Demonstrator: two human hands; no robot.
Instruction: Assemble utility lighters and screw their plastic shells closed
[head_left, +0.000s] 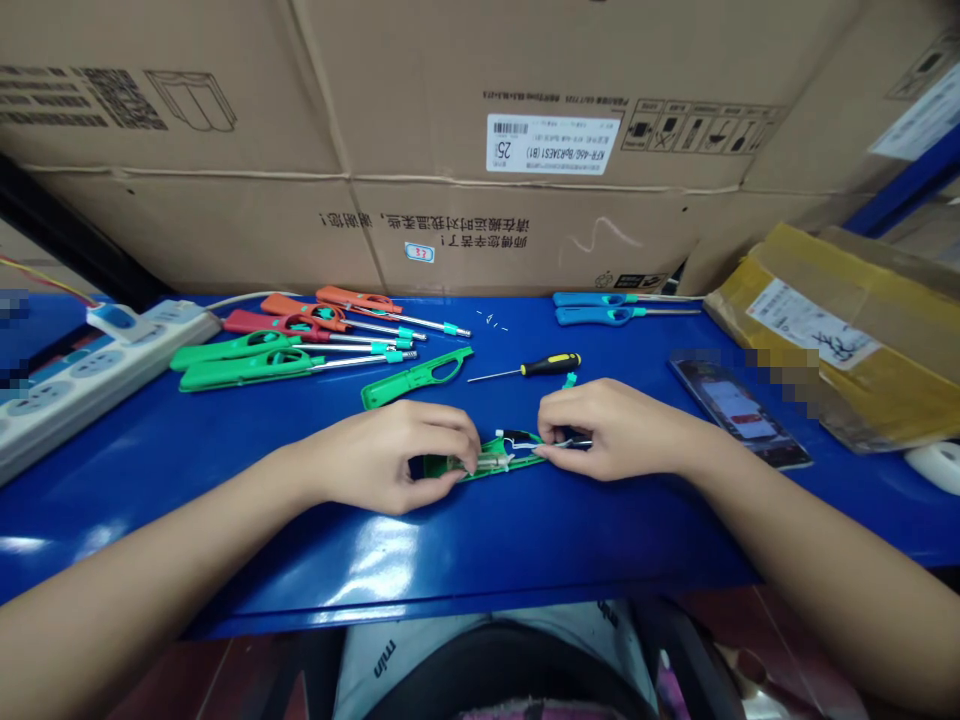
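Note:
An opened green lighter half-shell (491, 463) with its inner parts showing lies on the blue table (525, 540) between my hands. My left hand (394, 455) is closed on its handle end and holds it down. My right hand (607, 430) pinches the metal tube and black part at the shell's right end. The matching green cover (416, 378) lies loose just behind my left hand. A small teal collar (570, 380) sits next to my right hand.
Several long-nosed lighters, green, red and orange (300, 340), lie at the back left; two blue ones (615, 308) at the back right. A black-and-yellow screwdriver (536, 367), a power strip (90, 365), a phone (739, 410) and a taped parcel (847, 340) surround the work spot. Cardboard boxes (480, 140) wall the back.

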